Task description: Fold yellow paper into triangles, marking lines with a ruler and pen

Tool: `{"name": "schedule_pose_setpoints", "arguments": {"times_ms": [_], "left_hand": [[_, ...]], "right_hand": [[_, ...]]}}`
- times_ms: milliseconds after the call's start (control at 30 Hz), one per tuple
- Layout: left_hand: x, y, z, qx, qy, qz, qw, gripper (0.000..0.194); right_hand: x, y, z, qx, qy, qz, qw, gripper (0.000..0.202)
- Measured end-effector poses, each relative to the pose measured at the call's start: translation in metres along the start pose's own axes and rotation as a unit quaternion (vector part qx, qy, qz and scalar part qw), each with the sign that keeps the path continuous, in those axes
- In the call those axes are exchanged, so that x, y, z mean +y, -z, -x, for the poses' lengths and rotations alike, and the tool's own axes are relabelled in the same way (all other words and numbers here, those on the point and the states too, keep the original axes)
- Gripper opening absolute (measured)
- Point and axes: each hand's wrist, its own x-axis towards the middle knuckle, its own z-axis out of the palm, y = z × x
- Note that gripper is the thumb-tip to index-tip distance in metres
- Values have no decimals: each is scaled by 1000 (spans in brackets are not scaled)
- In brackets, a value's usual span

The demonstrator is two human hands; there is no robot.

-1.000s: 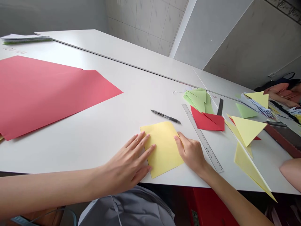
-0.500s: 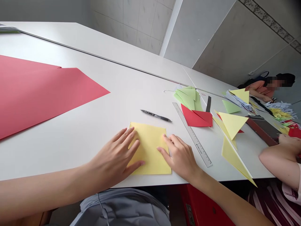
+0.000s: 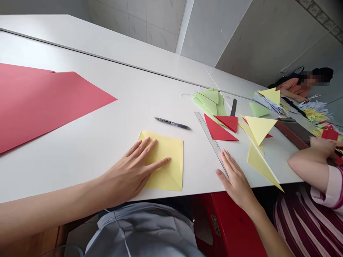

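Your left hand [image 3: 134,169] lies over the yellow paper [image 3: 171,175], fingers spread across its left part, its grip released rather than pinching. The paper is a roughly square piece on the white surface [image 3: 134,107], near the edge closest to you and straight in front of your lap, with faint crease lines showing on it.

Your right hand [image 3: 237,184] is well apart from the paper, off to its right. Its fingers are extended and its grip is released, over the near end of the clear ruler [image 3: 209,134]; you cannot tell from this view whether the fingertips press on it.

Beyond the yellow paper a dark pen [image 3: 173,123] lies at a slant. To the right of the ruler are two red triangles [image 3: 218,130], one partly over the other, with a pile of green papers [image 3: 206,98] behind them and a black strip [image 3: 234,107] beside that. Farther right, a pale yellow triangle [image 3: 259,127] lies with other yellow pieces. A large pinkish-red sheet [image 3: 53,107] covers much of the left side. At your right, another person's arm [image 3: 308,162] rests on the surface, next to a striped shirt [image 3: 302,221].
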Motion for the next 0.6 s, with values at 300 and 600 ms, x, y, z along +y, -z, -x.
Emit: {"name": "schedule_pose_setpoints", "arguments": {"times_ms": [300,600], "left_hand": [[11,-8,-5,13,35,-2,999,45],[-10,-17,7,25,8,-23,999,51]], "right_hand": [[3,18,26,-92,29,-28,995,84],[34,55,23,-216,-58,-282,933,59]]}}
